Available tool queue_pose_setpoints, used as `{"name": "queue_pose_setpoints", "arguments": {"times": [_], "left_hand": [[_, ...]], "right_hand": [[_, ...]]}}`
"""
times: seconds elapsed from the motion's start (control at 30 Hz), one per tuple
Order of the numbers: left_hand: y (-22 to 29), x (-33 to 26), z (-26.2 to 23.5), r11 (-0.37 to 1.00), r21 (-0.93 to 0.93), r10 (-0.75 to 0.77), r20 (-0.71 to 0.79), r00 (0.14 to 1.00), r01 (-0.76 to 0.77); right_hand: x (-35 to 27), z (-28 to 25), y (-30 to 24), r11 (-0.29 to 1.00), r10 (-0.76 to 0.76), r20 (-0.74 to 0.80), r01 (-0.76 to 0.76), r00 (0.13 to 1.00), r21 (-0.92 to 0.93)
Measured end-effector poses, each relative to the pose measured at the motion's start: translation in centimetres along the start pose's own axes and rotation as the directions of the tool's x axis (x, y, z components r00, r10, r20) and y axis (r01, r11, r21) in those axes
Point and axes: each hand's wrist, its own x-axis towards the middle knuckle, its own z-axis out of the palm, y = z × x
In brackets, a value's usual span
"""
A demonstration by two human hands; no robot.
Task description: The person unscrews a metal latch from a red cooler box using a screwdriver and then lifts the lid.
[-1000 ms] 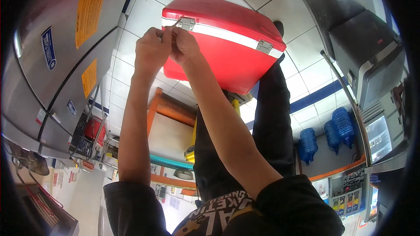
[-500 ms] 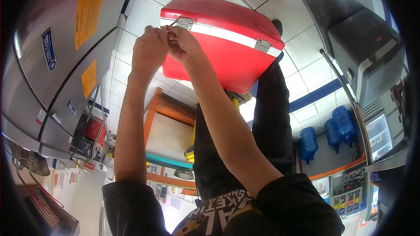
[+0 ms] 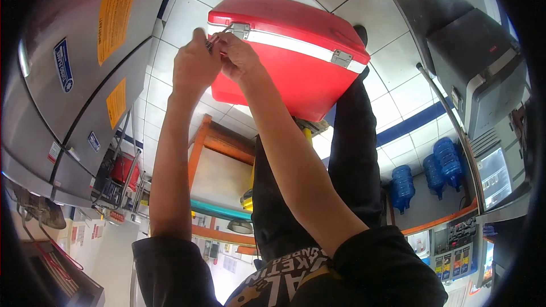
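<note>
A red cooler box (image 3: 284,74) with a white band stands in front of me, its lid down. Two metal hinges are on the band, a left hinge (image 3: 240,30) and a right hinge (image 3: 342,58). My left hand (image 3: 194,65) is closed around the ridged dark end of a thin screwdriver-like tool (image 3: 210,45), just left of the cooler. Close beside it, my right hand (image 3: 240,57) pinches the tool's metal shaft. The shaft points up to the left hinge; my fingers hide much of the tool, and I cannot tell whether its tip touches a screw.
Steel cabinets (image 3: 68,96) rise close on my left. To the right are a metal counter edge (image 3: 449,108) and a grey box-shaped appliance (image 3: 478,62). Blue water bottles (image 3: 402,187) stand lower right. An orange wooden frame (image 3: 199,148) is below the cooler, above white floor tiles (image 3: 387,20).
My left hand's fingers have shifted and lifted slightly, so the tool's ridged end now shows between them. My right hand has dipped a little; the cooler stays put.
</note>
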Motion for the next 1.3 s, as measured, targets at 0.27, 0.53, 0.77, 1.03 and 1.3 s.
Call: {"name": "queue_pose_setpoints", "arguments": {"times": [0.27,0.53,0.77,1.03,1.3], "left_hand": [[0.4,0.8,-0.1,0.991,-0.008,0.132,-0.093,0.987,-0.133],[1.1,1.9,0.8,0.979,-0.153,-0.152,-0.086,0.985,0.138],[0.0,1.3,0.8,0.983,-0.158,-0.117,-0.163,0.980,0.092],[-1.3,2.3,1.5,0.975,-0.154,-0.165,0.002,0.986,0.163],[2.5,3.2,-0.6,0.929,0.362,0.056,0.068,0.996,-0.077]], "right_hand": [[1.3,-0.8,-1.2,0.999,0.033,-0.009,-0.033,0.999,0.020],[3.4,-4.7,-6.0,0.024,-0.423,0.133,0.158,0.897,-0.987],[5.6,-5.1,-6.2,-0.590,-0.650,0.394,-0.105,0.650,-0.800],[6.2,-5.3,-5.3,-0.577,-0.649,0.299,-0.197,0.700,-0.793],[6.1,-4.6,-5.8,-0.494,-0.650,0.281,-0.112,0.706,-0.862]]}}
